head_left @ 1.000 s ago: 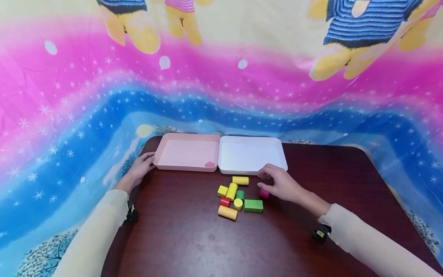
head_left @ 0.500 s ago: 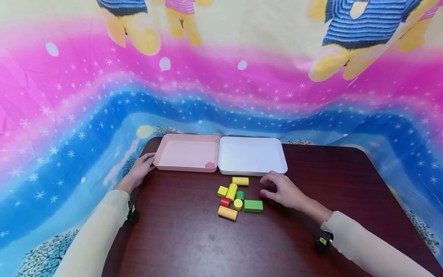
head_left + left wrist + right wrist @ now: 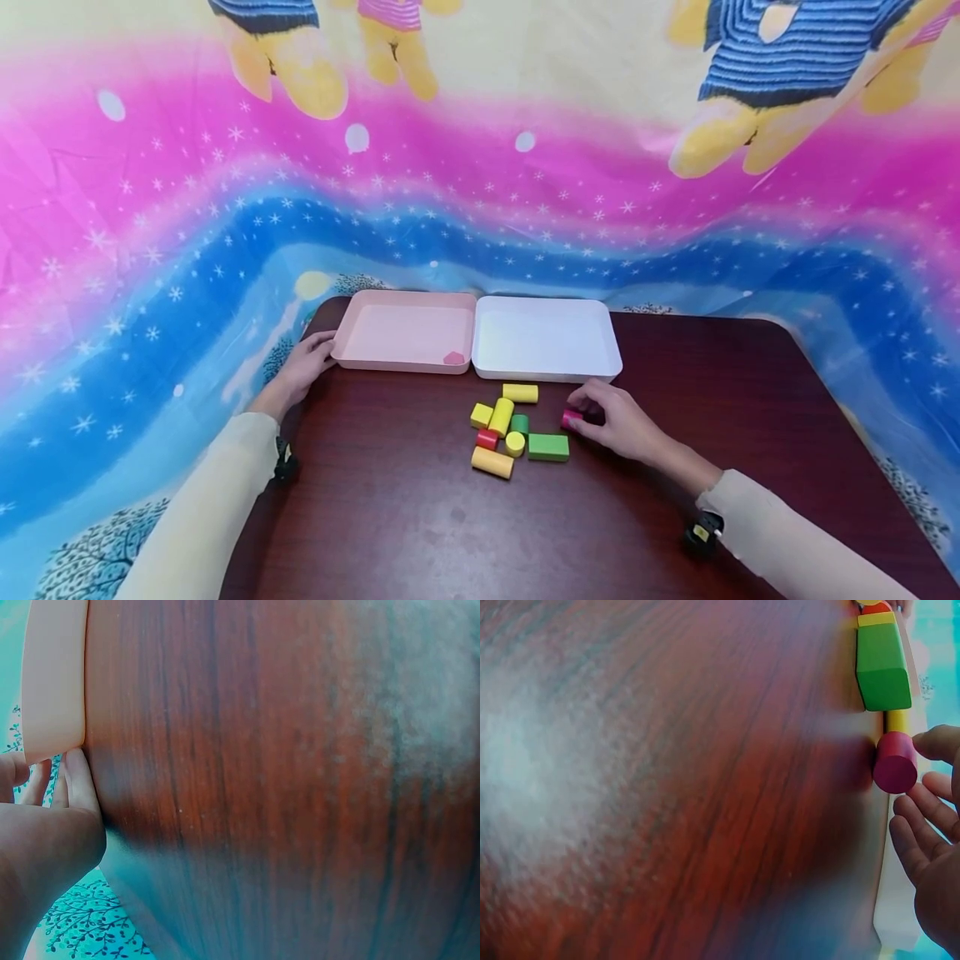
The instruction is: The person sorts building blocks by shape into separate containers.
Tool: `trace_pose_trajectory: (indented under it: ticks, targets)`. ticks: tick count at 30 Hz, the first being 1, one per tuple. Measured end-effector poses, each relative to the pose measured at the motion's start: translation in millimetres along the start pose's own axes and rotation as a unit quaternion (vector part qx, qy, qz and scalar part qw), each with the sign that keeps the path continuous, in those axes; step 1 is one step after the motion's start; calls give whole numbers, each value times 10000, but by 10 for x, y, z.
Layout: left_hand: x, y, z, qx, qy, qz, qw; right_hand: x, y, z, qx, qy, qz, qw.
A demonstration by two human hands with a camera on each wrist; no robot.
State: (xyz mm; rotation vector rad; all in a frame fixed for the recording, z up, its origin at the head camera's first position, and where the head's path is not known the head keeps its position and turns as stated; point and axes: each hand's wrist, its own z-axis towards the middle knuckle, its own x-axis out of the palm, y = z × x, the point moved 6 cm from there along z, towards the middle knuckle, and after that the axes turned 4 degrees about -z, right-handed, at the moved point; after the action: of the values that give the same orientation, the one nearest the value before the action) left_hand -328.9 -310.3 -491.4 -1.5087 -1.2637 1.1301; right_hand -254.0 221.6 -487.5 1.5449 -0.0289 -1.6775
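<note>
My left hand (image 3: pixel 307 365) rests against the left side of the pink tray (image 3: pixel 408 366), its fingertips touching the tray's end. In the left wrist view those fingers (image 3: pixel 79 784) look fairly straight at the tray corner. My right hand (image 3: pixel 617 419) is beside a small magenta cylinder block (image 3: pixel 570 418). The right wrist view has the thumb at the magenta block's edge and the other fingers loosely spread below it. Left of that block are a green rectangular block (image 3: pixel 548 447), a green cylinder (image 3: pixel 520 424), a red cylinder (image 3: pixel 487 439) and several yellow blocks (image 3: pixel 501 417).
A white tray (image 3: pixel 547 373) stands against the right side of the pink one at the table's back. An orange cylinder (image 3: pixel 492 462) lies nearest the front of the group. The dark wooden table (image 3: pixel 420 533) meets a patterned cloth (image 3: pixel 480 217) behind.
My right hand has drawn slightly back toward me and right, uncovering more of the magenta cylinder block, which has barely shifted. The left hand and the trays stay put.
</note>
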Motion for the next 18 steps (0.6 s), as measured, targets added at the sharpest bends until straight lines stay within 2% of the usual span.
trace_pose_trajectory:
  ticks: [3,6,10,13,18]
  targets:
    - [-4,9,-2,-7,10,20,10000,16,-8,-15,9,-45,0,10000]
    - [-36,96,57,34,-49,76,10000,21,-10,-26,47,-47,-23,10000]
    - [-37,75,43,34,-78,42,10000,14,-1,-36,104,-65,25,9999]
    - [-8,-10,-19,-1,-35,-30,10000,14,-3,-48,142,-88,90,9998]
    - [-2,4,-12,8,-27,-27,10000,26,-12,-77,212,-82,107,9997]
